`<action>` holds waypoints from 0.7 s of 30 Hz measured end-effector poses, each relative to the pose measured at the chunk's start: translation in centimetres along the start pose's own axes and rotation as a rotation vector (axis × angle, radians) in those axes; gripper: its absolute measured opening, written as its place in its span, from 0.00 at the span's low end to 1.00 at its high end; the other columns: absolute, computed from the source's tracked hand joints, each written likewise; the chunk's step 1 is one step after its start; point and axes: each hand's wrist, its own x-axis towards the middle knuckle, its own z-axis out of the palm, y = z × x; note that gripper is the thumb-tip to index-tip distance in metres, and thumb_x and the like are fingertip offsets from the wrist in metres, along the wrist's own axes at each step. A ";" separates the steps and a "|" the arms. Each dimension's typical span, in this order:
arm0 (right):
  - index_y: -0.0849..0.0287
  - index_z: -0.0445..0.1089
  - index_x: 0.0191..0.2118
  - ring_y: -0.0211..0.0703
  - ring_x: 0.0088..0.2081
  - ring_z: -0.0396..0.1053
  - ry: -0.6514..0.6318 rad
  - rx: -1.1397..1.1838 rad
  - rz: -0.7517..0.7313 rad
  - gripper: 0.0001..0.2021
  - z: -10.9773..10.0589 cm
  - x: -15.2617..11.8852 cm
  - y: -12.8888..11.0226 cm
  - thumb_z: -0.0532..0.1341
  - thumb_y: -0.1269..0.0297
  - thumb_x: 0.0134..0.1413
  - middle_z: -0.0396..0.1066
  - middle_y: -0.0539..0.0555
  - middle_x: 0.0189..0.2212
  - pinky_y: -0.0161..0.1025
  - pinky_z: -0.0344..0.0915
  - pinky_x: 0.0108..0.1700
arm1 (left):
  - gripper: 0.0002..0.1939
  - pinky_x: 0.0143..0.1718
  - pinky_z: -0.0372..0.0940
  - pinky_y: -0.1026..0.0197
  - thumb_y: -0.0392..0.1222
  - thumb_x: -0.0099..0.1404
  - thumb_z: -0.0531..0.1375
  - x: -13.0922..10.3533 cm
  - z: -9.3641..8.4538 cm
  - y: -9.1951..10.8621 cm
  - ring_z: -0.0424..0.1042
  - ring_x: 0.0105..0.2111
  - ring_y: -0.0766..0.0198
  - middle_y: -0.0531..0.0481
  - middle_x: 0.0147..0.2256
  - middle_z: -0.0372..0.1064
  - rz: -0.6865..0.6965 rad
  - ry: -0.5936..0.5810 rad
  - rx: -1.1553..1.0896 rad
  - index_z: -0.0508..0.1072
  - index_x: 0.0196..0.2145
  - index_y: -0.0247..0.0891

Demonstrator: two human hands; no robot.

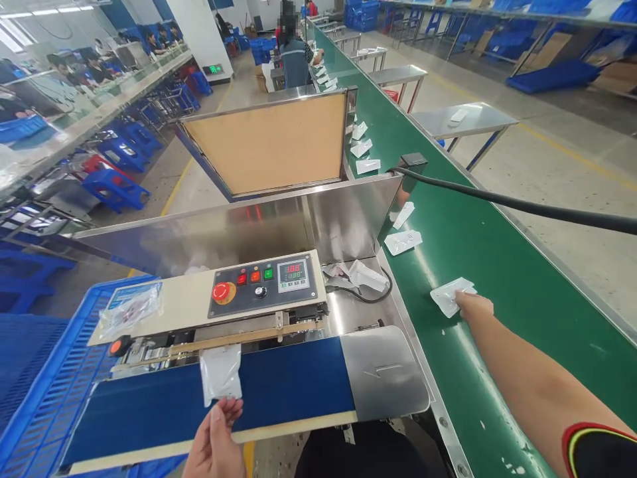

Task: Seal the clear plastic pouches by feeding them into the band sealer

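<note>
A white plastic pouch point(221, 375) hangs from the sealing machine's band over the blue belt point(293, 375). My left hand point(217, 438) is at the pouch's lower edge, thumb and fingers closed on it. To the right, my right hand point(474, 304) reaches across the green conveyor belt point(502, 358) and grips the end of another white pouch point(448, 297). That pouch lies at the belt's surface, its right end covered by my fingers. The band sealer point(263, 285) has a dark panel with buttons and a lit display.
More white pouches point(403, 241) lie along the green belt. Crumpled pouches point(365, 275) rest beside the sealer, and a clear bag point(132, 309) is on its left top. A black cable point(522, 206) crosses the belt. A blue crate point(54, 392) stands left; a person point(293, 60) sits ahead.
</note>
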 end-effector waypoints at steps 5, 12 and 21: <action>0.68 0.79 0.40 0.51 0.32 0.74 0.006 0.129 0.112 0.14 1.3 -2.9 -1.3 0.64 0.59 0.59 0.77 0.65 0.31 0.46 0.67 0.37 | 0.28 0.36 0.81 0.54 0.67 0.62 0.69 -2.8 1.8 -0.3 0.83 0.32 0.51 0.42 0.35 0.84 0.115 -0.288 0.121 0.84 0.37 0.36; 0.57 0.77 0.36 0.47 0.37 0.77 -0.091 0.688 -0.397 0.17 -3.9 -19.6 -6.0 0.70 0.46 0.56 0.82 0.61 0.43 0.42 0.75 0.43 | 0.19 0.51 0.79 0.52 0.56 0.75 0.62 -8.4 8.8 2.1 0.84 0.49 0.49 0.39 0.48 0.84 0.435 -0.898 0.159 0.86 0.47 0.41; 0.57 0.81 0.46 0.50 0.36 0.79 -0.691 0.799 -0.446 0.23 -7.8 -31.4 -7.7 0.65 0.41 0.63 0.82 0.59 0.36 0.42 0.77 0.39 | 0.25 0.44 0.75 0.57 0.58 0.78 0.56 -10.4 11.2 2.0 0.82 0.39 0.52 0.40 0.40 0.84 0.316 -1.019 0.079 0.86 0.42 0.38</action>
